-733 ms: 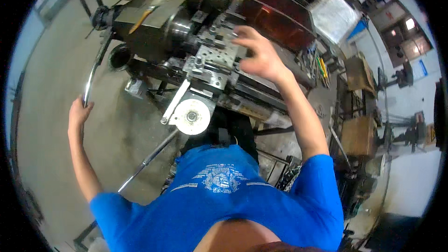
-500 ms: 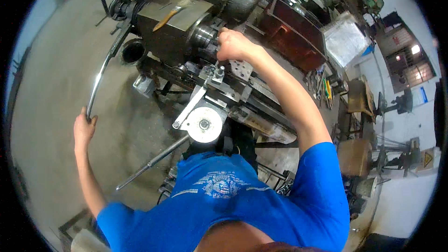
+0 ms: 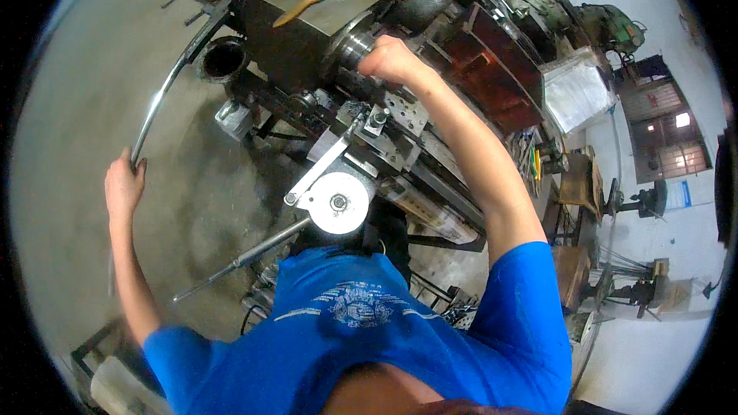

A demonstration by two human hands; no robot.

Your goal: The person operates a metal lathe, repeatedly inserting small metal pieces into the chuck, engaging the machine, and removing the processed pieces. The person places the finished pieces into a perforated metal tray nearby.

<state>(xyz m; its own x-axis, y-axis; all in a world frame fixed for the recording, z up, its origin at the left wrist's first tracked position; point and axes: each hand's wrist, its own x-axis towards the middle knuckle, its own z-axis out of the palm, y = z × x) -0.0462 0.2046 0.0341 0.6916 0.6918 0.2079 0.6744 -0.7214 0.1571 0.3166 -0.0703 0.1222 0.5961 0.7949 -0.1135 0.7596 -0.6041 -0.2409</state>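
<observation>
In front of me stands a greasy metal lathe with a box-shaped headstock and a shiny round spindle end. My right hand is closed in a fist against the face of that spindle end; whatever lies inside its fingers is hidden. Out to the left, my left hand wraps round the lower part of a long bent steel lever, which rises to the far left end of the headstock. Between my arms are a perforated metal block, a tool post and a pale round handwheel.
A wooden-handled brush lies on the headstock. A rod handle juts toward my left from below the handwheel. Behind my right arm are a rusty red metal box, a plastic-wrapped package and several hand tools.
The whole view has turned and shifted, so the machine sits higher and farther right. My right fist has turned slightly at the spindle end. My left hand keeps its grip on the lever.
</observation>
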